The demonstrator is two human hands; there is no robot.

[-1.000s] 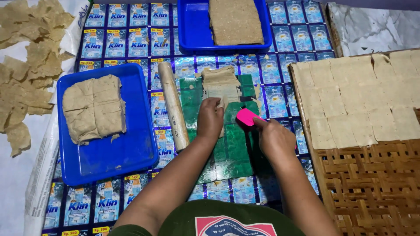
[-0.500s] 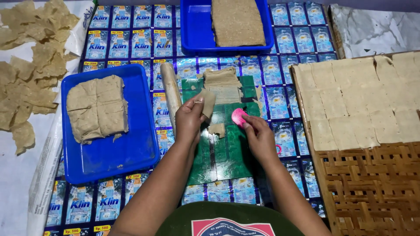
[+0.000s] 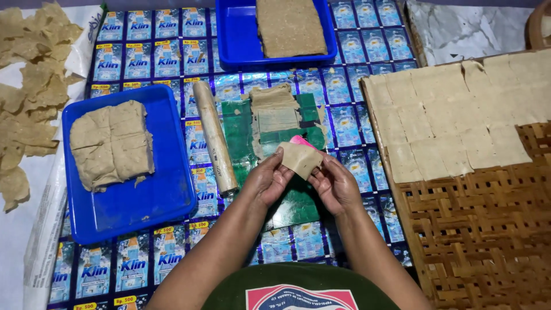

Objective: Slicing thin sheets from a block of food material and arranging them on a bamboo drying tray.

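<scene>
My left hand [image 3: 271,179] and my right hand [image 3: 334,182] together hold a thin beige dough square [image 3: 299,158] above the green plastic sheet [image 3: 244,135]. A pink scraper [image 3: 302,140] peeks out behind the square by my right fingers. Farther back on the green sheet lies a thin rolled dough strip [image 3: 275,112] with a cut-out gap. A wooden rolling pin [image 3: 214,136] rests along the sheet's left edge.
A blue tray [image 3: 166,204] at left carries a scored dough slab [image 3: 112,143]. Another blue tray [image 3: 235,34] at the back holds a dough block [image 3: 290,26]. A woven bamboo rack [image 3: 488,229] at right bears rows of dough squares [image 3: 453,115]. Dough scraps [image 3: 26,97] lie far left.
Both hands have pulled back toward me and lifted a cut dough square off the green sheet. Earlier the right hand pressed the pink scraper on the strip.
</scene>
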